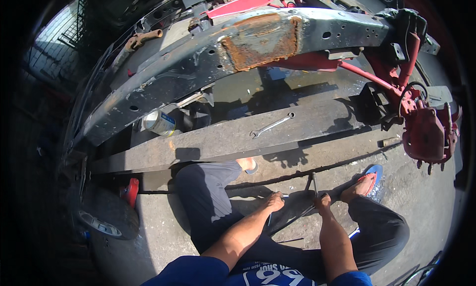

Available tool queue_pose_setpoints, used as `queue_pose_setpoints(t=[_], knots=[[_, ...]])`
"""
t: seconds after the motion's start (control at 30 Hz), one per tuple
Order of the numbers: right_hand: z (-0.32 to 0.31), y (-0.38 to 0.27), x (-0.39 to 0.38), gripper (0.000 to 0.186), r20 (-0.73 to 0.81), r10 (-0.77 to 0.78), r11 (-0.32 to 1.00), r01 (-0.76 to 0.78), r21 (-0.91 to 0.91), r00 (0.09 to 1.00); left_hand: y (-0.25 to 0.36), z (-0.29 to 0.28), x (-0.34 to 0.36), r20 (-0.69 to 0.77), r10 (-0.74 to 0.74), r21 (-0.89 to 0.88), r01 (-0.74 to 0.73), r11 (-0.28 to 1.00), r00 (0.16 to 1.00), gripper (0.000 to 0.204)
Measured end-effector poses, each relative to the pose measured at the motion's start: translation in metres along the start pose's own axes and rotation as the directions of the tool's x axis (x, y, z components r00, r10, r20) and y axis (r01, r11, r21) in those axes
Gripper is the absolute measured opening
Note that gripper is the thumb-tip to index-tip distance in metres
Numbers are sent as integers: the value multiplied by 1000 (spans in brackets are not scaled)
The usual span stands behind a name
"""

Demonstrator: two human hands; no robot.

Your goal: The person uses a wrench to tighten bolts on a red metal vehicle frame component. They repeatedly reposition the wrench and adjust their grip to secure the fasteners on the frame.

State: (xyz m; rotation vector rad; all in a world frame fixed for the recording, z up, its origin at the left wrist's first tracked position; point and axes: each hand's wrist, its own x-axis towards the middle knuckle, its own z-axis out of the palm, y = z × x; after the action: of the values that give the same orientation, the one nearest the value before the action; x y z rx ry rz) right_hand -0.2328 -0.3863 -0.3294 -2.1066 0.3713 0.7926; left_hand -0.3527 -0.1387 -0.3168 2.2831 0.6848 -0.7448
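Observation:
My left hand (273,201) is closed low between my knees. A short silver end pokes out past its fingers, and the rest of that tool is hidden. Across from it, my right hand (323,201) is wrapped round a dark metal rod (314,183), which sticks up beyond the fist. Another long, thin dark bar (293,220) slants from near the right fist toward my lap; whether the two are joined I cannot tell. A combination wrench (271,126) lies on the long metal beam (218,140) in front of me. Beside my right leg shows part of a shiny tool (354,232).
A black vehicle frame rail (188,60) with a rusty patch (263,40) arches across the far side. Red suspension parts (427,130) hang at the right. A tin can (159,123) stands behind the beam. At the left lies a wheel (106,214) beside a red object (131,192).

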Motion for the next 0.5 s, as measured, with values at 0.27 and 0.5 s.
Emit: queue_pose_setpoints(t=[0.27,0.5], knots=[[-26,-14,-5,12,283,144,939,-221,262,948,25,-1,-4,98,208,-40,-205,978,973,35],[-70,-99,-61,29,709,-673,-55,942,-330,209,56,-72,-70,401,220,-96,-198,975,889,60]])
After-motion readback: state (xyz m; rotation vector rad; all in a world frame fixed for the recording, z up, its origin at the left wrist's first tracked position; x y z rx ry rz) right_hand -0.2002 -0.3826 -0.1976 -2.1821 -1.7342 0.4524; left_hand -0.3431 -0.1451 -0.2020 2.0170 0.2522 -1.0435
